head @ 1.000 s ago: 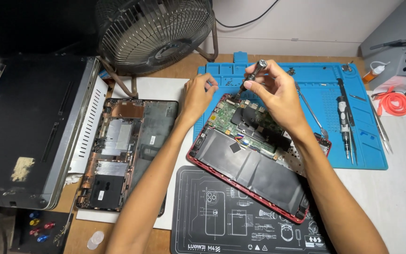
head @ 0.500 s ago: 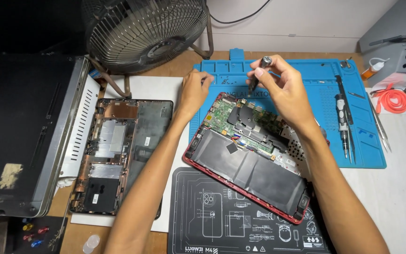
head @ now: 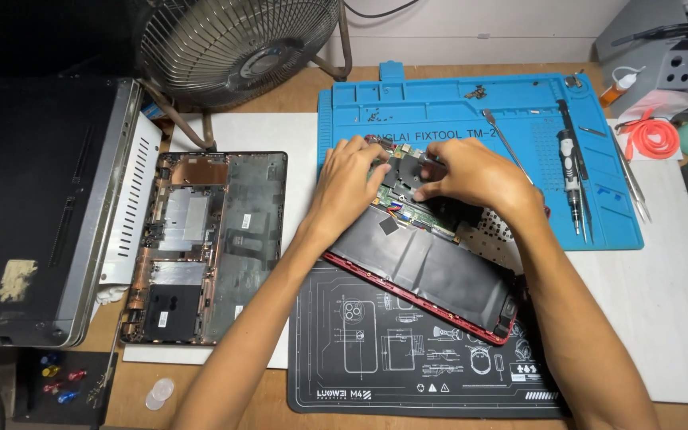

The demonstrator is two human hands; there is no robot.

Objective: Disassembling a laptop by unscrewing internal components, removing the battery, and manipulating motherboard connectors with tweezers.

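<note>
Both hands working on the opened red laptop [head: 431, 271], lying across the blue mat's [head: 455, 111] near edge. Left hand [head: 349, 185] pressing flat, fingers spread; right hand [head: 471, 177] pinching something small over the board, can't tell what. Risk: slipping onto the battery [head: 424, 267] beside the board, or tearing a cable.

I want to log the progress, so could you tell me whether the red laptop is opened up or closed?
Opened up: the red laptop shows its bare battery and circuit board under both hands.
</note>
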